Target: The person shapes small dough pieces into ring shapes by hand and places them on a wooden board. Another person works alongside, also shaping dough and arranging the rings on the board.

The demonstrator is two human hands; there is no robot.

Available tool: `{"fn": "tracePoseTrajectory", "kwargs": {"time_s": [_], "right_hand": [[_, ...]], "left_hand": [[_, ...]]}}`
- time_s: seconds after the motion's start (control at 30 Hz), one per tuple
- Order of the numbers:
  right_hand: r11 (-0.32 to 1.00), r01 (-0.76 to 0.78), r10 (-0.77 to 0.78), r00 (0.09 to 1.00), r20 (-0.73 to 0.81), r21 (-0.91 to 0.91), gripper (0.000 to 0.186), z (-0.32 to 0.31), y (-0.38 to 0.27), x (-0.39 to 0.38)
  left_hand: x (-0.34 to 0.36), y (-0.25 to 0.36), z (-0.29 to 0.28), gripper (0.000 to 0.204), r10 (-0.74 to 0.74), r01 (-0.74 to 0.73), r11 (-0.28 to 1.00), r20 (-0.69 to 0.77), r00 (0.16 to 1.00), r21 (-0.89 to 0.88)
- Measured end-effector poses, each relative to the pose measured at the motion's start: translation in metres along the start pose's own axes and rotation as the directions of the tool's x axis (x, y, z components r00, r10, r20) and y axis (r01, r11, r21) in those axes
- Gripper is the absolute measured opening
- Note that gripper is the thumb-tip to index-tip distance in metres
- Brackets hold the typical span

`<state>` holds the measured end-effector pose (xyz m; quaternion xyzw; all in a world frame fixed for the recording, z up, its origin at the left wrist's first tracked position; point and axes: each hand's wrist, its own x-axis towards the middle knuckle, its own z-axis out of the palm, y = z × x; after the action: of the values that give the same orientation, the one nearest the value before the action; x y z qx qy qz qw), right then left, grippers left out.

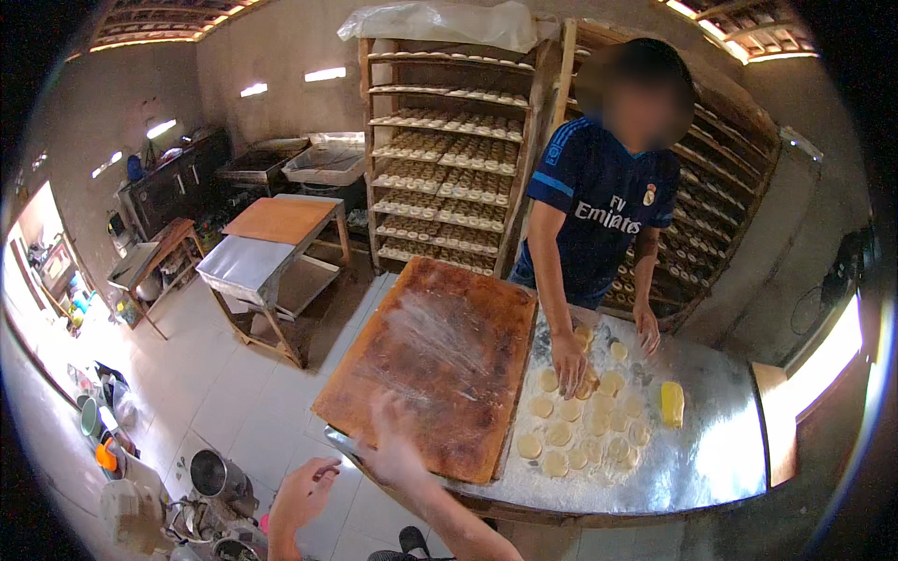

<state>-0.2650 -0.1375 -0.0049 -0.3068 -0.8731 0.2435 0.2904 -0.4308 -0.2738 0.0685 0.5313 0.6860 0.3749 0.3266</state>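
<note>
A large brown baking board (pixel 440 369) lies on the metal table's left part, with white flour streaked over its middle. My right hand (pixel 395 444) is over the board's near left corner, blurred by motion, its fingers stretched out and apart, with nothing visible in it. My left hand (pixel 304 491) hangs beside the table edge, left of the board, fingers loosely bent and apart, empty. Right of the board, several flat round dough pieces (pixel 558 433) lie on the floured tabletop. Across the table, a co-worker's hand (pixel 568 363) reaches down to the dough rounds.
A yellow block-shaped thing (pixel 672 404) lies on the metal table (pixel 725 449). Behind stands a wooden rack (pixel 449 159) with trays of dough pieces; another rack is behind the co-worker (pixel 608 201). A small table (pixel 257 262) stands left. Pots (pixel 220 474) and buckets crowd the lower-left floor.
</note>
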Motion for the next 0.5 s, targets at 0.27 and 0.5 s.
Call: {"fn": "tracePoseTrajectory", "kwargs": {"time_s": [0.27,0.5], "right_hand": [[0.636,-0.762,0.770,0.637,-0.036,0.120,0.026,-0.148,0.090,-0.205],[0.533,-0.846,0.684,0.453,-0.571,-0.033,0.029,-0.250,0.167,-0.341]], "left_hand": [[-0.038,-0.024,0.084,0.033,-0.236,0.194,0.958,0.199,0.951,0.209],[0.011,-0.079,0.166,0.030,-0.400,0.241,0.916,0.777,0.487,0.320]]}}
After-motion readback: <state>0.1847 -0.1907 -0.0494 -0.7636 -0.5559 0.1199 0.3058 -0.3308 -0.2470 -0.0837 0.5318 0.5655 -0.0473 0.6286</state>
